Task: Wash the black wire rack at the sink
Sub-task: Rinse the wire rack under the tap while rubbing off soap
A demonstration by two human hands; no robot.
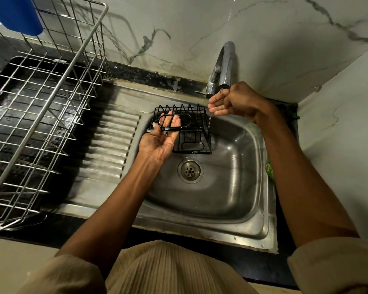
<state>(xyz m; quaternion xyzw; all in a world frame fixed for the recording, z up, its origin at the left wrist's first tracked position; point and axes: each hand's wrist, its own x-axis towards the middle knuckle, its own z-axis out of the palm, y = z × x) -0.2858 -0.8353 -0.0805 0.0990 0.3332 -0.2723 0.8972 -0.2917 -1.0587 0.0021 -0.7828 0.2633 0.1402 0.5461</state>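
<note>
Steel sink [232,200], left hand [160,137] holding black wire rack [191,132], right hand [232,102] under tap [224,66]

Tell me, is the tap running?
Yes, running. A thin stream falls from the tap past the right hand beside the rack, into the sink.

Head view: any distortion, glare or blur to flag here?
Head view: wide-angle bending curves the metal dish rack and counter edges; glare streaks the sink wall; dim warm light; the black wire rack is sharp; water at the faucet is faint.
</note>
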